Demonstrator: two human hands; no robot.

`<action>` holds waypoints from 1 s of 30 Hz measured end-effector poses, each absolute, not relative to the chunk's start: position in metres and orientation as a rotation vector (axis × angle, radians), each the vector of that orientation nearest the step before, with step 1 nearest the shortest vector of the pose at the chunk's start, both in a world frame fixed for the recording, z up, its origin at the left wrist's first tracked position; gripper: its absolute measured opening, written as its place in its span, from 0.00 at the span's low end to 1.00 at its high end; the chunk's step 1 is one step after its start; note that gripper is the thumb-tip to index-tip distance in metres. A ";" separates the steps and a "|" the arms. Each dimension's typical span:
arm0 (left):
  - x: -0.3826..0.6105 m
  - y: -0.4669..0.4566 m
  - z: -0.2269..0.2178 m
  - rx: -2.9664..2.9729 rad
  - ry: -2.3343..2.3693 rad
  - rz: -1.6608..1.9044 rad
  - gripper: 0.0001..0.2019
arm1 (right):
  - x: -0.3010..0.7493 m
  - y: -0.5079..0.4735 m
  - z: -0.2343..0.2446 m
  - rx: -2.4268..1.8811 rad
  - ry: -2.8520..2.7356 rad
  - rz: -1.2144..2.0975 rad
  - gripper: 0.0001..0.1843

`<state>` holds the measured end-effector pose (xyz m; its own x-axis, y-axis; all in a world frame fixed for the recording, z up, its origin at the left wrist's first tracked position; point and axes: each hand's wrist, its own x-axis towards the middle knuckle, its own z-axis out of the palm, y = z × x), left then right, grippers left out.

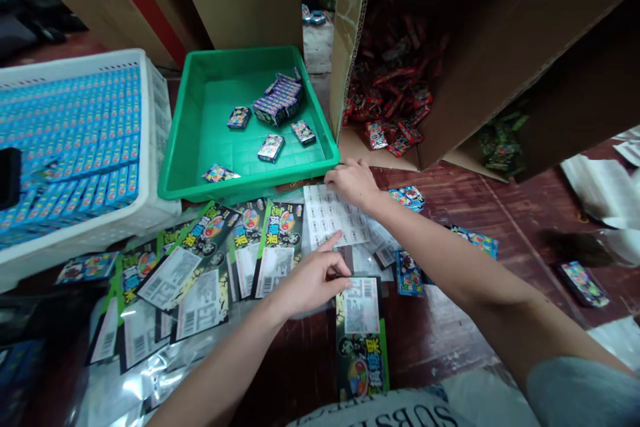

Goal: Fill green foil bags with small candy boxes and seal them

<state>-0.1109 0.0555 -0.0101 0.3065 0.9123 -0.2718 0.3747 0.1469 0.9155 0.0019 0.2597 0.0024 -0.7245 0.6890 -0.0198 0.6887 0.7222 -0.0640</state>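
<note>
My right hand [353, 183] is closed over the upper right part of a white sticker sheet [323, 217] with rows of small oval labels. My left hand [315, 280] reaches in from below. Its index finger stretches onto the sheet's lower edge, while the thumb and a curled finger meet at the top left corner of a black and green candy packet [363, 347]. That packet lies upside down to me, with a white barcode label on it. Further similar packets [283, 227] lie fanned out to the left of my hands, several with white labels.
A green tray [225, 177] with several small purple boxes [277, 100] stands behind the packets. To its left is a white crate [155, 100] of blue boxes. Cardboard cartons [345, 40] at right hold red packets [385, 93]. Blue packets [410, 273] lie beside my right forearm.
</note>
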 end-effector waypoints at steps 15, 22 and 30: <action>-0.103 0.053 -0.023 1.350 1.303 0.687 0.06 | 0.031 0.240 0.014 -0.894 -2.870 0.062 0.12; -0.100 0.055 -0.020 1.380 1.348 0.677 0.06 | 0.060 0.247 0.034 -0.862 -2.705 0.371 0.11; -0.098 0.057 -0.019 1.407 1.384 0.637 0.05 | 0.059 0.239 0.027 -0.713 -2.960 -0.065 0.17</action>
